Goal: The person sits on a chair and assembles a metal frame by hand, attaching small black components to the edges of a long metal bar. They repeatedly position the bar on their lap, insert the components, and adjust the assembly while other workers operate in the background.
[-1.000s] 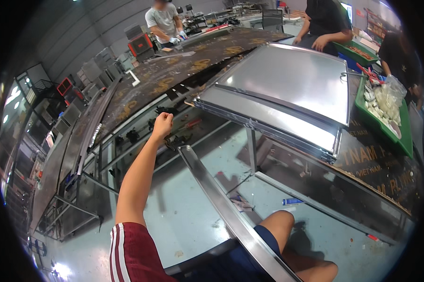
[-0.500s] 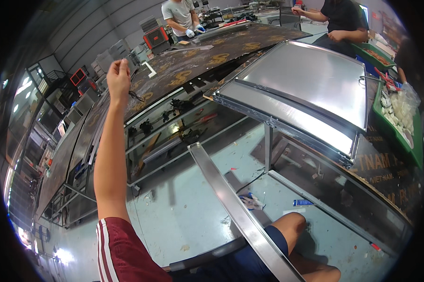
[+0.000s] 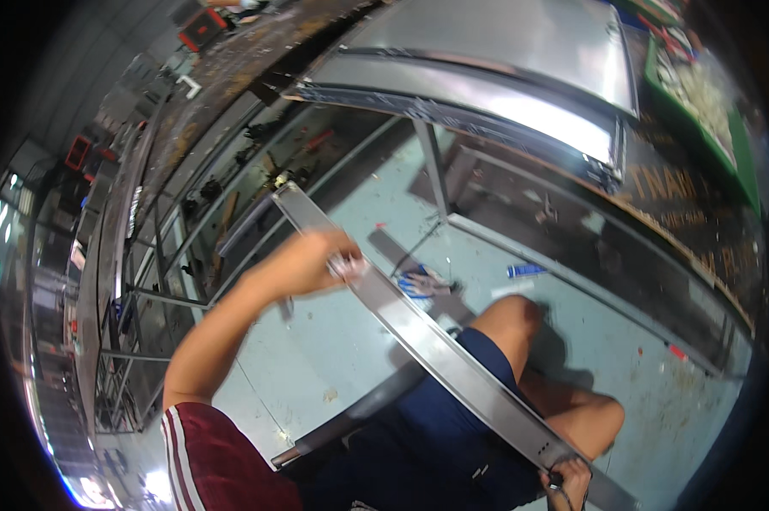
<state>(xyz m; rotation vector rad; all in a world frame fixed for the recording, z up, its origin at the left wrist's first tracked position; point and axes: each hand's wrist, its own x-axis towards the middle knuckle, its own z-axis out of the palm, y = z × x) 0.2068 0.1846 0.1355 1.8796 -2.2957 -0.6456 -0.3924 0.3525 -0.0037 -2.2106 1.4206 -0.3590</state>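
A long silvery metal channel [image 3: 431, 341] slants across my lap, its far end raised over the floor. My left hand [image 3: 320, 260] is on its upper part, fingers bent and closed. A whitish patch shows at those fingertips; motion blur hides what it is. My right hand [image 3: 569, 484] grips the channel near its lower end, at the bottom edge of the view. A small dark piece [image 3: 556, 480] shows by the right thumb. Several small holes lie in the channel just above that hand.
A workbench ahead carries large shiny metal panels [image 3: 486, 34]. On the right stands a green bin [image 3: 742, 162] with pale pieces. Gloves [image 3: 423, 281] and a blue tube [image 3: 526, 270] lie on the floor. Metal frame legs [image 3: 431, 166] stand under the bench.
My left hand has come down from its raised place at the left onto the channel. The view has tilted down, and my right hand now shows at the lower edge.
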